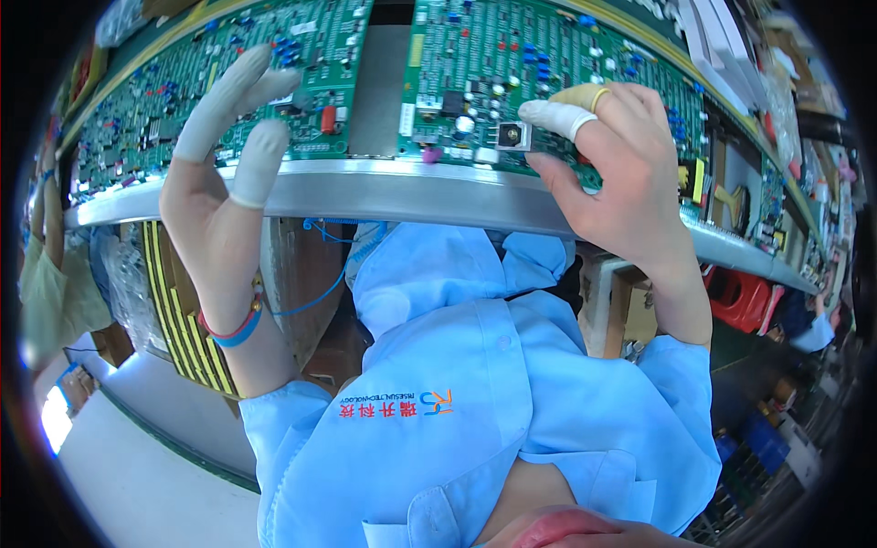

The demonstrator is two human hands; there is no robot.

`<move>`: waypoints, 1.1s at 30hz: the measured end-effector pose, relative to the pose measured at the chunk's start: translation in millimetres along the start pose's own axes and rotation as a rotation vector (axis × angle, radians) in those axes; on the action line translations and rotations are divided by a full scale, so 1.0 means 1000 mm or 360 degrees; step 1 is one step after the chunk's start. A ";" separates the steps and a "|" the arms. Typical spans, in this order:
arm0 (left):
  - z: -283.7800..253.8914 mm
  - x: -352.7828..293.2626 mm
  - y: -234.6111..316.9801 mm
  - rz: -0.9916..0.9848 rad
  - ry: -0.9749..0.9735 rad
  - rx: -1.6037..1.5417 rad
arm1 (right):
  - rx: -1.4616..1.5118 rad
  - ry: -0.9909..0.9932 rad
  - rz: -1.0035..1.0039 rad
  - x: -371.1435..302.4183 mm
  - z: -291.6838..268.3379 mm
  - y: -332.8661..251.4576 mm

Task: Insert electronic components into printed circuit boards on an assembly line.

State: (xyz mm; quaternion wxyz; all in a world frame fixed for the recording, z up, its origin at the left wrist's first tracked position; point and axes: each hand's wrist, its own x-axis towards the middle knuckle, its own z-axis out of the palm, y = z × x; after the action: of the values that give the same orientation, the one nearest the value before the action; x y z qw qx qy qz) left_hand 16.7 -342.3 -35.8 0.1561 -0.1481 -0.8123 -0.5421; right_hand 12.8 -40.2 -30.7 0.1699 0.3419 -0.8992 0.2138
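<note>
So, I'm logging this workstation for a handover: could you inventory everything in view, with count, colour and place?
Circuit boards: at least two, green, across the top
Square component: one, black and silver, over the right board's lower part
Large red component: one, red, left board's lower right
Metal rail: one, silver, below the boards
Coiled cord: one, blue, below the rail
Yellow-striped stack: one, brown and yellow, left
Red plastic container: one, red, right
Clutter: uncountable, mixed, right edge
Wristband: one, blue and red, left wrist
Finger cots: five visible, four whitish, one yellow, both hands
Jacket: one, light blue, centre
Left grip: one, open, before the left board
Right grip: one, beside the square component; contact unclear
</note>
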 end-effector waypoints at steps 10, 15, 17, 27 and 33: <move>-0.036 -0.061 -0.032 -0.0414 0.0394 0.0009 | -0.0254 -0.0425 -0.0110 0.026 0.003 0.002; -0.038 -0.073 -0.038 -0.0524 0.0473 -0.0008 | -0.0241 -0.0514 -0.0162 0.032 -0.001 0.004; -0.039 -0.075 -0.040 -0.0550 0.0476 0.0004 | -0.0228 -0.0513 -0.0168 0.033 -0.002 0.004; -0.040 -0.092 -0.031 -0.0630 0.0712 0.0265 | -0.0290 -0.0632 -0.0298 0.044 -0.002 0.002; -0.069 -0.118 -0.039 -0.0248 0.0637 0.1396 | -0.0336 -0.0710 -0.0314 0.038 -0.007 0.017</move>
State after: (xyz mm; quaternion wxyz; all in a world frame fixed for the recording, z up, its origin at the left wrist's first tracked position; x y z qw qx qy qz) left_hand 114.5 -429.1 -92.0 0.3158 0.1000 -0.9269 -0.1767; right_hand -25.2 -45.8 -12.1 0.0224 0.4471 -0.8940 0.0205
